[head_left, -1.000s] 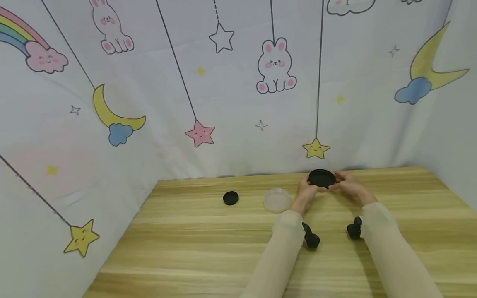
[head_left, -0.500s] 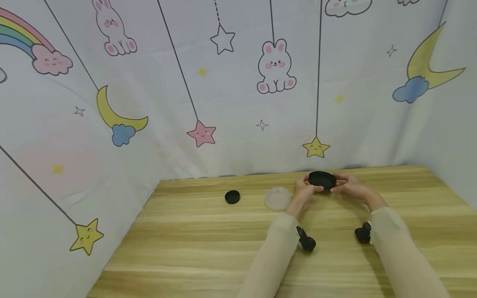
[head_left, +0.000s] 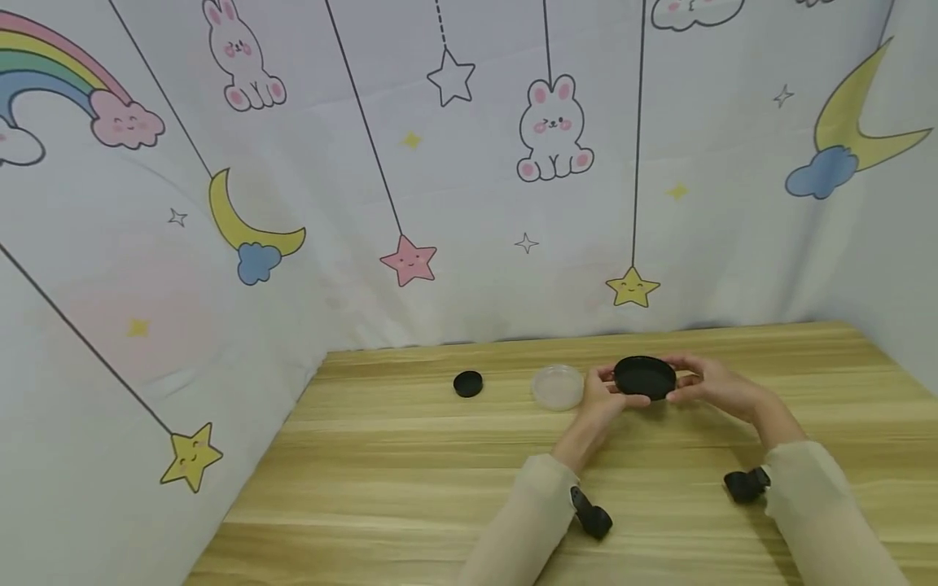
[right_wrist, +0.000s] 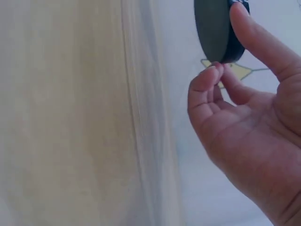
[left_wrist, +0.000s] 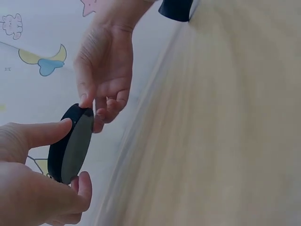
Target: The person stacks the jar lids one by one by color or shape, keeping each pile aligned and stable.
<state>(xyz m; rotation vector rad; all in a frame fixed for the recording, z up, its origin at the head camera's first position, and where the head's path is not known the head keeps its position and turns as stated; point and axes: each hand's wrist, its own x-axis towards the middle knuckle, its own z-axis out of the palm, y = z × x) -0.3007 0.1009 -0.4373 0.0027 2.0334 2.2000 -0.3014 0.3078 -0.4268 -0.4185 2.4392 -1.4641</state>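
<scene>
A black, round, shallow dish with a low rim [head_left: 645, 379] is held between both hands close over the wooden table, tipped so its hollow side faces the head camera. My left hand [head_left: 602, 399] pinches its left edge, thumb at the near rim and fingers behind. At the opposite edge my right hand [head_left: 721, 387] grips it between thumb and fingers. In the left wrist view the flat underside of the dish [left_wrist: 77, 146] shows grey, with the left thumb on its rim. The right wrist view cuts off the top of the dish [right_wrist: 214, 33].
Left of the hands a clear round dish [head_left: 558, 387] lies on the table [head_left: 410, 480]. Farther left is a smaller black round dish [head_left: 467, 383]. A printed cloth [head_left: 476, 309] hangs along the table's back edge. Black cameras are strapped to both wrists.
Both hands have drawn the black dish back from the cloth toward me. My right forearm has swung outward to the right. The clear dish and small black dish stay on the table.
</scene>
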